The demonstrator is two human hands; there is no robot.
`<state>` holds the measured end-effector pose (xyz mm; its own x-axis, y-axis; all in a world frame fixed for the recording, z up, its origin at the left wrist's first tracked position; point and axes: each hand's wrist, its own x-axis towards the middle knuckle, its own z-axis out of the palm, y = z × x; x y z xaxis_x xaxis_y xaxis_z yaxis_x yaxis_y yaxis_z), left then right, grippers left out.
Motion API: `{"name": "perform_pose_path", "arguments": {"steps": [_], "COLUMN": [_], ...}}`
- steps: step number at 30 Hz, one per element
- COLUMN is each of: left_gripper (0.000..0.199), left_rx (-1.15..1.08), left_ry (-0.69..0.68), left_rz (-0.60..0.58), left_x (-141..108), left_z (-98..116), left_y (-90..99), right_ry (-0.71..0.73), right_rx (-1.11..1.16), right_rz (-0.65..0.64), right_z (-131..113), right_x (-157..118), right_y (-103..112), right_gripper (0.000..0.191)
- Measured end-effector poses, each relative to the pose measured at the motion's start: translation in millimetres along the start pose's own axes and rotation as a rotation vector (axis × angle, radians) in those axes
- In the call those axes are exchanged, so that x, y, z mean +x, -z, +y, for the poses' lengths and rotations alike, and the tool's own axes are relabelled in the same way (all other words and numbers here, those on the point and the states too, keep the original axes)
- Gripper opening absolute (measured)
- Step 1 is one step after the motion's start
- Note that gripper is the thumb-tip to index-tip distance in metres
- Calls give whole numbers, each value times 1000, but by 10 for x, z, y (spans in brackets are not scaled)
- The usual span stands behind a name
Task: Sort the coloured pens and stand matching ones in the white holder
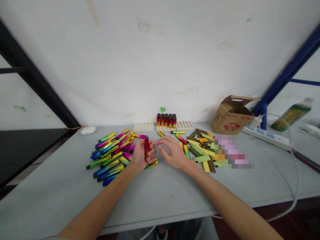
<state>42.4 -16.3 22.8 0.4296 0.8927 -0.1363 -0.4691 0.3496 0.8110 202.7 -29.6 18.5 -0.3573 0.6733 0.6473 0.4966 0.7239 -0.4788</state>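
My left hand [142, 155] is closed around a red lighter [146, 146], which stands upright with its dark top above the fingers. To its right, my right hand [172, 151] hovers over the table with fingers loosely bent and apart, holding nothing visible. Shiny multicoloured lighters [110, 156] lie heaped beside my left hand. A few more, such as a red-and-yellow lighter [181, 138], lie just beyond my right hand. Behind both hands, several red-and-gold lighters [166, 121] stand in rows in a white holed tray [162, 128].
Two more white trays with holes, a left one [143, 126] and a right one [185, 125], flank the filled one. Flat green, yellow and brown pieces [201, 150] are piled at right. Beyond them are an open cardboard box [231, 116], power strip [270, 136], white cable [297, 173] and bottle [291, 116].
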Motion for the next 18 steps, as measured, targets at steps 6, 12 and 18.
{"name": "perform_pose_path", "arguments": {"steps": [6, 12, 18], "left_gripper": [27, 26, 27], "left_rx": [102, 218, 245], "left_ry": [-80, -135, -132], "left_rz": [68, 89, 64], "left_x": [7, 46, 70], "left_z": [-54, -125, -168], "left_y": [-34, 0, 47], "right_ry": [-114, -191, -235], "right_rx": [167, 349, 365], "right_rz": [135, 203, 220], "right_z": [-84, -62, -57], "right_x": [26, 46, 45], "right_y": [-87, -138, -150], "right_gripper": [13, 13, 15]}}
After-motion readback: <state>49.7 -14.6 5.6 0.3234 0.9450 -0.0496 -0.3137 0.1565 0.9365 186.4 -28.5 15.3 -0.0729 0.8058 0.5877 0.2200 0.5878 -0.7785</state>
